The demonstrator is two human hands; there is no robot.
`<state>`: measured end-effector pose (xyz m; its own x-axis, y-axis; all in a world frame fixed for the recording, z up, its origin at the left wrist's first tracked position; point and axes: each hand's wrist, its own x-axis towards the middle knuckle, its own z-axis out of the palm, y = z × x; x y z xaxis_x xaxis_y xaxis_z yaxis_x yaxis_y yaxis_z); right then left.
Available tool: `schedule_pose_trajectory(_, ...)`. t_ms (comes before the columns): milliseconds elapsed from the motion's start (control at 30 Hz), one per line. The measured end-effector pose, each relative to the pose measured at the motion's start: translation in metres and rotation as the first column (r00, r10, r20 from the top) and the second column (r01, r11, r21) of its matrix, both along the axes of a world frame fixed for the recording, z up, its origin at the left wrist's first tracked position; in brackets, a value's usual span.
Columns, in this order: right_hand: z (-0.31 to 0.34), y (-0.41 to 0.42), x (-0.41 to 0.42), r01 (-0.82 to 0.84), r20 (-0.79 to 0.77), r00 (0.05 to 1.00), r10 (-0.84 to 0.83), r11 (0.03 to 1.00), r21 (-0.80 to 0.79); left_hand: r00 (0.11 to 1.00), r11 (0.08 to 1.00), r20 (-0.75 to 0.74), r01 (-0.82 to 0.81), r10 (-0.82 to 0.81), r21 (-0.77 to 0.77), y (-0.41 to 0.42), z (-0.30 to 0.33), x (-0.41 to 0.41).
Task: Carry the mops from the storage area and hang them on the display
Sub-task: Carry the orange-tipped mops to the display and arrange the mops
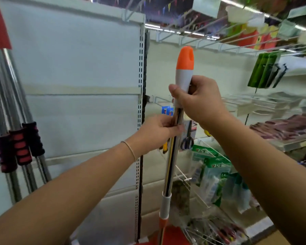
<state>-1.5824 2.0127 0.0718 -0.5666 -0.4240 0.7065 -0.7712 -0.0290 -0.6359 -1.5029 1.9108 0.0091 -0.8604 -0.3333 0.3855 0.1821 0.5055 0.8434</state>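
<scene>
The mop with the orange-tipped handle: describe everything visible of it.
The mop stands nearly upright before the shelving. Its handle cap looks plastic, orange on top with a notch, white below. Under it runs a shiny metal pole, which enters a white collar and then an orange section near the bottom edge; the head is out of view. The right hand grips the cap's white part, and the left hand holds the pole just below.

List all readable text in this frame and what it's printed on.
"公牛": white characters on the green packets hanging right of the mop.
Smaller print on those packets: too blurred to read.
Blue card behind the mop handle: unreadable.
Shelf price tags, upper right: unreadable.
</scene>
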Motion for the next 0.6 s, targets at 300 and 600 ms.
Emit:
schedule_pose_trajectory(300, 0.032, -0.023, -0.038, -0.123, -0.115, 0.986, 0.118, 0.992, -0.038, 0.983, 0.986, -0.077, -0.165, 0.164, -0.002, -0.016, 0.032, -0.024)
schedule_pose_trajectory(600, 0.079, -0.044, -0.043, -0.208, -0.171, 0.964, 0.202, 0.978, -0.014, 0.951, 0.959, -0.129, -0.282, 0.282, 0.021, -0.026, 0.075, -0.024)
